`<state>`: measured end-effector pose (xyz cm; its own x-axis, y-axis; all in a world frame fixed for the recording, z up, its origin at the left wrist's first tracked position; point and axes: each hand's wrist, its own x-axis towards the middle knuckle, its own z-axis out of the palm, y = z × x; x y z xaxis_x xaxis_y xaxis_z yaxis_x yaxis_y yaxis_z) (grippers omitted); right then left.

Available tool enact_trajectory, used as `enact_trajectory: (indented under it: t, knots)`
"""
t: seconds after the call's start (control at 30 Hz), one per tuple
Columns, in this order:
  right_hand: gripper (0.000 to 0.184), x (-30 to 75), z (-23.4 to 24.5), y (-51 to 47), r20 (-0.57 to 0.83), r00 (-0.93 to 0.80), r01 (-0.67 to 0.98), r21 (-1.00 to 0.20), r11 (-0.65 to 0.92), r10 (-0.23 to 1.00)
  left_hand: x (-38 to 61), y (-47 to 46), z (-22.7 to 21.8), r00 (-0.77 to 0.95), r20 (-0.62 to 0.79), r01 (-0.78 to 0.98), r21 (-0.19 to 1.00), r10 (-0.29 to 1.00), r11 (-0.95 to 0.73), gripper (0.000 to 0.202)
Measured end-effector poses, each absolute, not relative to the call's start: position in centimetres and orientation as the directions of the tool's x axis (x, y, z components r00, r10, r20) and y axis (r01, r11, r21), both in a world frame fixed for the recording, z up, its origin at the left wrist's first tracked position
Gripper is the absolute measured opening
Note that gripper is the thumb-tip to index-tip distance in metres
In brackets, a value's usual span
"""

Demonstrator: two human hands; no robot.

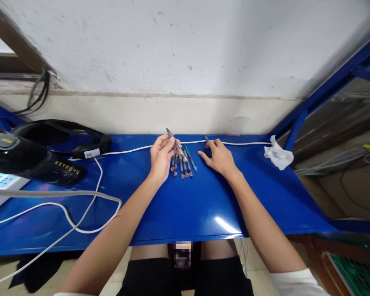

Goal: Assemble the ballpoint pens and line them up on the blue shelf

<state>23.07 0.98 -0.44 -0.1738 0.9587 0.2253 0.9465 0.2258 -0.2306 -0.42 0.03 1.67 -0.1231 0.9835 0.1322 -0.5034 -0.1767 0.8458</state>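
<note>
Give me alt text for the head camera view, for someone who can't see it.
The left hand holds a grey pen above a pile of pens on a blue table; the right hand rests beside them on another pen.

A blue metal table (185, 213) stands against a scuffed white wall (185, 53). A thin white cable (243, 143) runs along the table's back edge. It ends near a crumpled white tissue (278, 155) at the right rear corner. At the left lies a black device with yellow lettering (33, 162), and a white power strip (0, 181) is just beside it. A thicker pale cable (80, 197) loops across the front left. Blue frame bars (327, 88) rise at the right, and black wires (38, 92) hang at the upper left.
</note>
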Motion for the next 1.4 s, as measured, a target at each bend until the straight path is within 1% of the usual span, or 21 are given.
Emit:
enact_trajectory:
  t: [0.1,0.23,0.33,0.4,0.47,0.6,0.67,0.77,0.87,0.97,1.07,1.2,1.27,1.4]
  knots:
    - [0.037,23.1,-0.2,0.9,0.219,-0.160,0.942,-0.258,0.215,0.963,-0.4,0.0,1.7,-0.109,0.129,-0.502,0.849,0.986,-0.167,0.022]
    - [0.026,23.0,0.2,0.9,0.240,-0.135,0.917,-0.337,0.213,0.961,-0.4,-0.1,1.6,-0.089,0.136,-0.489,0.857,0.987,-0.162,0.021]
    - [0.025,23.3,0.9,0.9,0.276,-0.118,0.886,-0.404,0.227,0.954,-0.5,0.0,1.5,-0.085,0.145,-0.482,0.860,0.986,-0.168,0.022]
    - [0.026,23.9,1.4,0.7,0.285,-0.103,0.878,-0.424,0.222,0.953,-0.5,0.0,1.5,-0.087,0.139,-0.485,0.859,0.986,-0.164,0.023]
    - [0.026,24.8,1.9,0.2,0.259,-0.092,0.892,-0.407,0.194,0.962,-0.5,0.0,1.6,-0.085,0.126,-0.492,0.857,0.988,-0.152,0.025]
    - [0.026,26.7,2.0,-1.8,0.130,-0.100,0.943,-0.303,0.136,0.986,-0.5,0.0,1.7,-0.074,0.115,-0.511,0.848,0.991,-0.136,0.027]
    - [0.029,27.5,1.7,-3.2,0.105,-0.108,0.953,-0.271,0.133,0.989,-0.4,-0.1,1.9,-0.065,0.117,-0.520,0.844,0.991,-0.133,0.027]
    - [0.039,28.2,0.8,-4.9,0.147,-0.120,0.948,-0.277,0.157,0.982,-0.4,-0.1,2.0,-0.054,0.124,-0.519,0.844,0.991,-0.133,0.028]
    - [0.048,27.9,0.1,-5.9,0.223,-0.190,0.932,-0.266,0.247,0.956,-0.4,-0.1,1.9,-0.046,0.125,-0.515,0.847,0.991,-0.131,0.031]
    - [0.045,26.7,-0.4,-6.3,0.235,-0.244,0.926,-0.232,0.299,0.941,-0.4,-0.1,1.7,-0.040,0.119,-0.502,0.856,0.992,-0.123,0.031]
    - [0.043,25.5,-0.6,-6.5,0.216,-0.237,0.944,-0.180,0.277,0.947,-0.4,0.0,1.5,-0.036,0.111,-0.490,0.864,0.993,-0.114,0.031]
    - [0.046,25.0,-0.7,-6.9,0.251,-0.220,0.966,-0.081,0.246,0.943,-0.6,0.2,1.4,-0.037,0.104,-0.495,0.862,0.994,-0.109,0.032]
    - [0.045,25.2,-0.7,-7.1,0.265,-0.234,0.961,-0.085,0.264,0.935,-0.6,0.2,1.4,-0.038,0.104,-0.498,0.860,0.994,-0.109,0.031]
    - [0.040,25.4,-0.6,-7.5,0.293,-0.287,0.922,-0.173,0.345,0.912,-0.5,0.1,1.4,-0.020,0.100,-0.488,0.868,0.995,-0.096,0.030]
